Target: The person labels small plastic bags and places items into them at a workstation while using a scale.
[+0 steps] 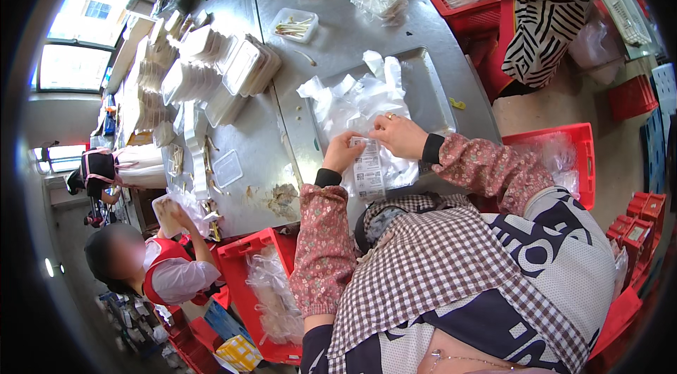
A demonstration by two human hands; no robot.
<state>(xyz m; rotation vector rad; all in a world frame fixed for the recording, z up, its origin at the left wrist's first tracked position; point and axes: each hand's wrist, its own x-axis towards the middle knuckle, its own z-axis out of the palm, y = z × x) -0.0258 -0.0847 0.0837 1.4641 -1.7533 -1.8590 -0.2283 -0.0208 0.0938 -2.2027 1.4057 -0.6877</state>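
My left hand [342,153] grips the upper left edge of a strip of printed paper labels [368,175], its thumb lying on the strip. The strip hangs down towards my apron and bears small print and codes. Close by, the fingertips of my right hand [400,136] are bent together at the strip's top end; whether they pinch it is hidden. Beneath both hands lies a pile of white and clear plastic bags [359,104], crumpled, with handle loops spread out. The pile rests on a shallow metal tray [438,91].
Stacks of clear plastic boxes [251,67] stand left on the steel table [264,146]. An open box of stalks [294,26] sits beyond the tray. Red crates [584,162] flank me. A co-worker [174,273] holds a box at left; another person [550,19] stands across at right.
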